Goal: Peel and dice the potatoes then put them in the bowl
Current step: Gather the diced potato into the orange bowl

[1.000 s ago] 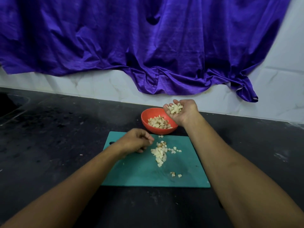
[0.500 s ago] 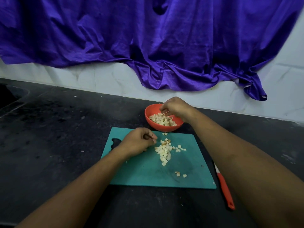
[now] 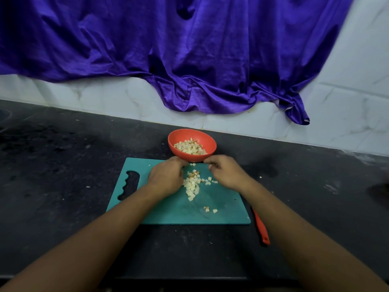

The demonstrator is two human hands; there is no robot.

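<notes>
An orange bowl point(image 3: 192, 133) holding diced potato point(image 3: 190, 147) stands just beyond the far edge of a teal cutting board point(image 3: 168, 211). A pile of potato dice point(image 3: 192, 184) lies in the middle of the board, and two stray dice point(image 3: 210, 210) lie nearer me. My left hand point(image 3: 166, 179) rests palm down with its fingers curled against the pile's left side. On the pile's right, below the bowl, my right hand point(image 3: 226, 172) is palm down with bent fingers touching the board. I see nothing held in either hand; both palms are hidden.
A red-handled knife point(image 3: 261, 228) lies on the black counter point(image 3: 63, 186) by the board's right edge. A purple cloth point(image 3: 189, 60) hangs over the white tiled wall behind the bowl. The board's handle cutout point(image 3: 129, 185) is at its left.
My right hand carried a handful of dice over the bowl, let them fall in, then came back down to the board beside the pile. My left hand shifted slightly toward the pile.
</notes>
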